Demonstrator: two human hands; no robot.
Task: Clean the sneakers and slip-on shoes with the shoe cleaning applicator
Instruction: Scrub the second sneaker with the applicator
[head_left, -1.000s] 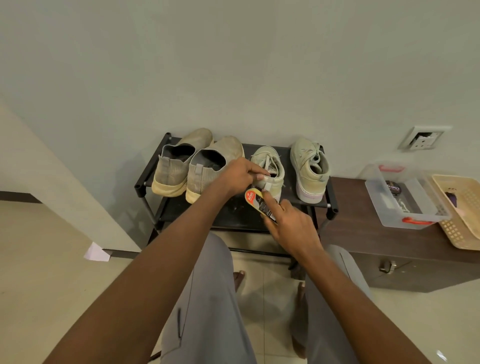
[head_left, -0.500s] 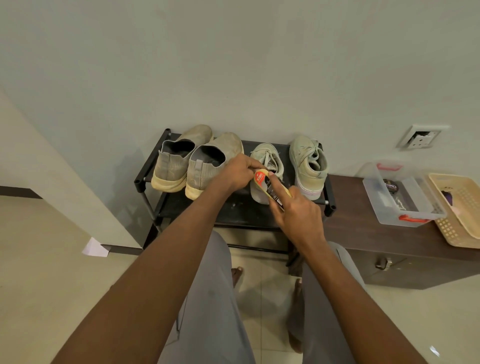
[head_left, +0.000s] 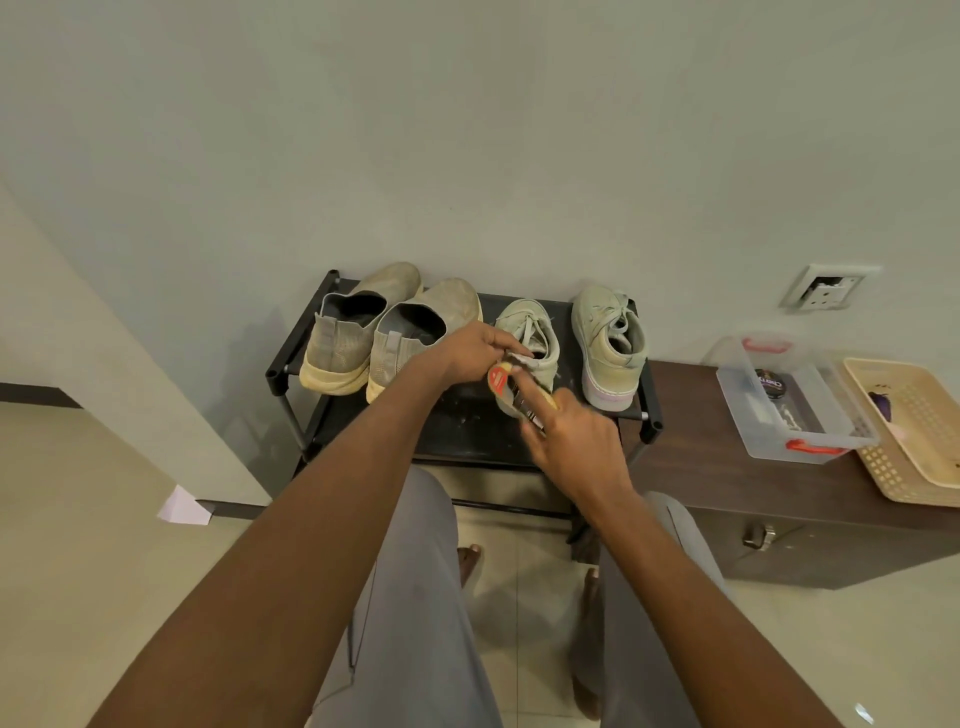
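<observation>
A: Where's the shoe cleaning applicator (head_left: 511, 397)?
B: In the right hand (head_left: 574, 447), fingers curled round its body, index finger laid along it. It sits over the heel of the left sneaker (head_left: 527, 343), on the shoe rack (head_left: 283, 364).

A: Left hand (head_left: 470, 353)?
B: Pinching something pale at the applicator's top end, next to the red part. Could be the sneaker's heel tab or a bit of the applicator; can't tell.

A: Axis, heading?
B: Long axis runs diagonal, from the right hand up and left. Red end points away from the person, toward the sneaker's heel and the left hand. Tilt toward or off the shoe, can't tell.

A: Handling?
B: My guess: small, light, stiff plastic tube, printed label likely a bit slick. Take it round the mid-body as now, keep fingers off the red end. If it's squeezable, a hard grip could spill fluid.

A: Shoes?
B: Sneakers look soft on top with a stiff sole, and light, so they'd likely slide under rubbing; steady at the heel. Both sneakers point toes to the wall, heels toward the person. The right sneaker (head_left: 608, 343) is just beside the left one. Slip-on shoes (head_left: 384, 338) sit at the rack's left, same heading, nobody touching them.

A: Else?
B: Clear box (head_left: 789, 405) and a basket (head_left: 914, 431) on the brown bench (head_left: 717, 483), at right.
</observation>
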